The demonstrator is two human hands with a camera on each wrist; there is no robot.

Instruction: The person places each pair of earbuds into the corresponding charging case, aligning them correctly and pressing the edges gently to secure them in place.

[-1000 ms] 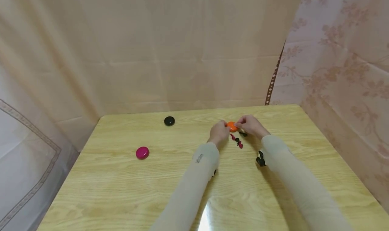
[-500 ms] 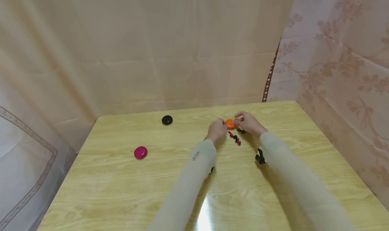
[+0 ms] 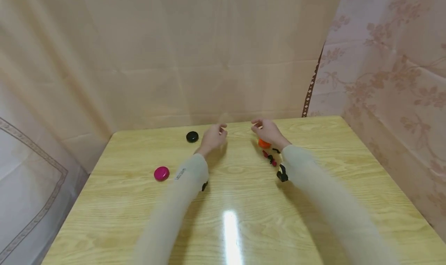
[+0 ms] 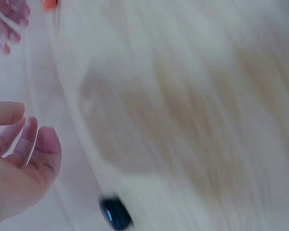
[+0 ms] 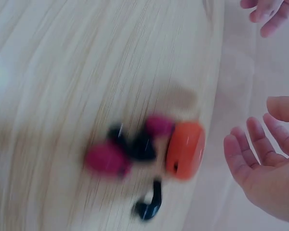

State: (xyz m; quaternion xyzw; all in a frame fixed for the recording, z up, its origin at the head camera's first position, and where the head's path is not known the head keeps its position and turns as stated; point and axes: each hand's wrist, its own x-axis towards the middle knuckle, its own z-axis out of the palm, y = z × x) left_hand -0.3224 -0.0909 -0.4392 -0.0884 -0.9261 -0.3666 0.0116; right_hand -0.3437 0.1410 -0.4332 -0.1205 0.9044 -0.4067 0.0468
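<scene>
Left hand [image 3: 213, 137], right hand [image 3: 268, 133] now off orange disc [image 5: 186, 149]

table [image 3: 115, 203]: yellowish wood grain, rounded far corners
glare [image 3: 231, 236]: white streak on the table's near half
backdrop [image 3: 156, 55]: beige, creased
right cloth [image 3: 400, 83]: pinkish, flowered, brown trim [image 3: 313, 85] beside it
left cloth [image 3: 28, 199]: white, patterned band [image 3: 45, 155]

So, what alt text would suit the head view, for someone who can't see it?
An empty left hand hovers near a black disc and an empty right hand partly hides an orange disc, both above a wooden table. Small pink and black pieces lie near the orange disc; a pink disc sits farther left.
</scene>
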